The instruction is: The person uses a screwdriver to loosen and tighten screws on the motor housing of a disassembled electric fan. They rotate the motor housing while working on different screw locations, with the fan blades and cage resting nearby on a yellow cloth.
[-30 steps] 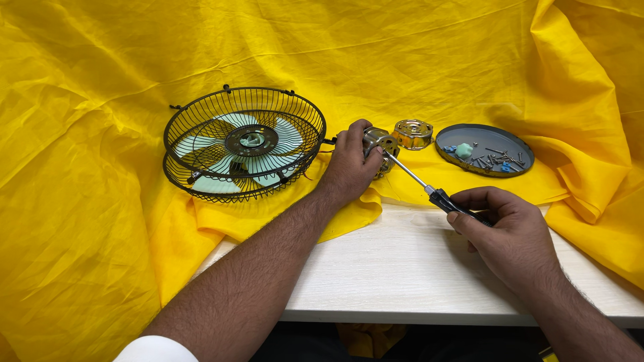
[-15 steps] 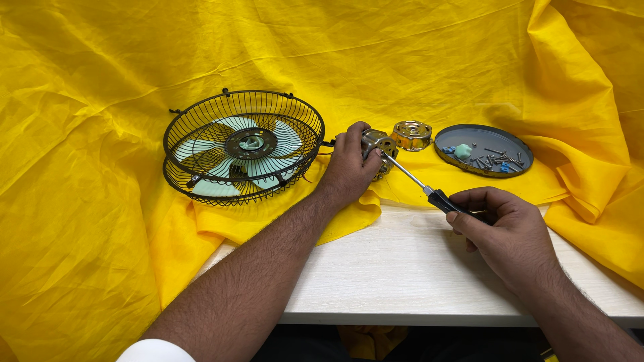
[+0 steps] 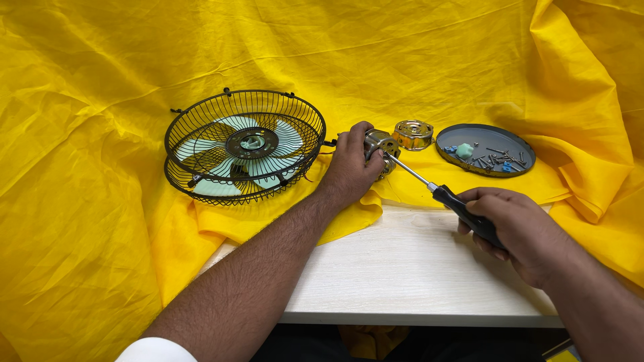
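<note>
Motor housing (image 3: 380, 149), the small metal bit of this desk fan, sits pinned on the yellow cloth (image 3: 100, 221) under the left hand (image 3: 351, 167), whose fingers are pressed around it from the near side. The right hand (image 3: 515, 224) has its fingers curled tight on the black handle of a screwdriver (image 3: 448, 198), and the shaft runs up and away from that fist so the tip lands right on the housing, just beyond the left fingertips. Looks to me like the screw-driving step is in hand, though I can't tell which way it's turning.

Just past the gripped part sits a second round metal casing (image 3: 412, 134), and further out to the right of it a dark tray (image 3: 451, 151) with loose screws and a couple of small coloured bits. The caged fan head (image 3: 245, 146) with pale green blades lies to the outside of the left hand, nearly touching it.

I'd say whatever comes next calls for keeping the tip seated square in the screw head and the housing from twisting under the left hand.
</note>
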